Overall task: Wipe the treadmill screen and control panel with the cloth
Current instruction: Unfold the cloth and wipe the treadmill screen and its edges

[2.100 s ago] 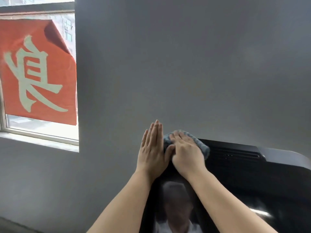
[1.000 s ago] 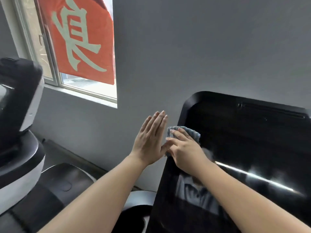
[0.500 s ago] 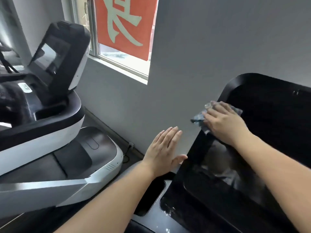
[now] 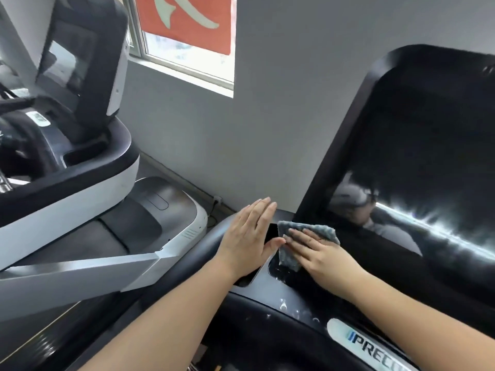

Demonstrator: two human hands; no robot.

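The treadmill's glossy black screen (image 4: 417, 145) stands tilted at the right, showing reflections. Below it lies the dark control panel (image 4: 270, 295). My right hand (image 4: 318, 253) presses a grey cloth (image 4: 289, 253) flat against the lower left corner of the screen, where it meets the panel. My left hand (image 4: 249, 236) is flat with fingers together, resting on the console's left edge right beside the cloth, its thumb touching it.
A second treadmill (image 4: 69, 162) with its own console and screen stands to the left. A grey wall (image 4: 281, 103) is behind, with a window (image 4: 184, 60) carrying a red paper sign (image 4: 184, 20). A logo plate (image 4: 375, 346) sits at the lower right.
My right hand has slid the cloth down the screen's left edge from the top corner to the bottom corner. My left hand followed down beside it. My view dropped lower.
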